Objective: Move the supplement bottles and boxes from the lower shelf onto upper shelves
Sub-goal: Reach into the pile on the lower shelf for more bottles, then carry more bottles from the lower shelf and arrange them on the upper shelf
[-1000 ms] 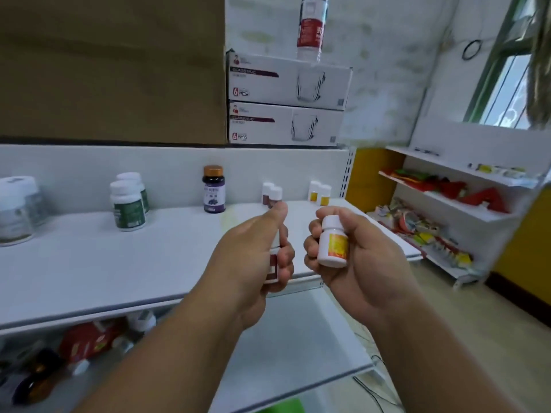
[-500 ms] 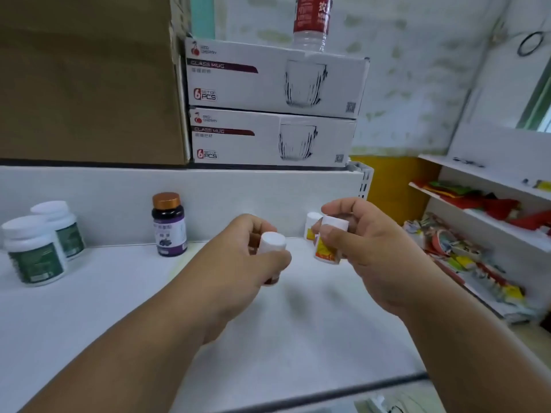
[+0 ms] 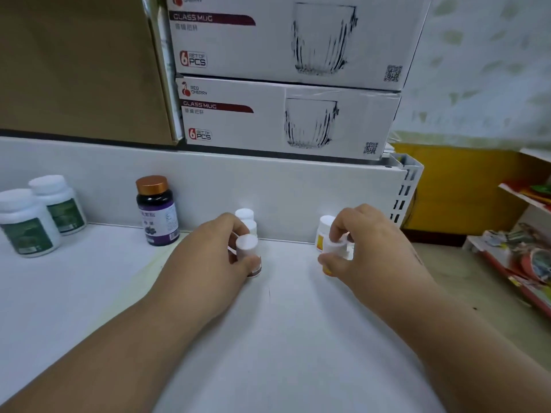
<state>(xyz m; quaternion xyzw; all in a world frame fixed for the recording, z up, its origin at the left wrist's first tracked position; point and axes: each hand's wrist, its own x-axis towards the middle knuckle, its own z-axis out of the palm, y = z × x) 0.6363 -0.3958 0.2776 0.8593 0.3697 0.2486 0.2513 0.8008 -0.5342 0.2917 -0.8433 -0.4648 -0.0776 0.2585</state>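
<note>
So both hands have come down: left hand [image 3: 220,251] grips a brown-label bottle [image 3: 249,254], right hand [image 3: 366,248] pinches a yellow-label bottle [image 3: 335,251], both now landing near the shelf's [image 3: 286,338] back edge.

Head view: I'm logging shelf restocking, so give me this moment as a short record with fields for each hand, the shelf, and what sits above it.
left hand: grips small white-capped bottle, base at the shelf
right hand: pinches yellow-labelled bottle by its cap
white shelf: also holds dark bottle with copper cap, two green-labelled bottles, more small bottles by the back panel
above: two stacked glass mug boxes
</note>
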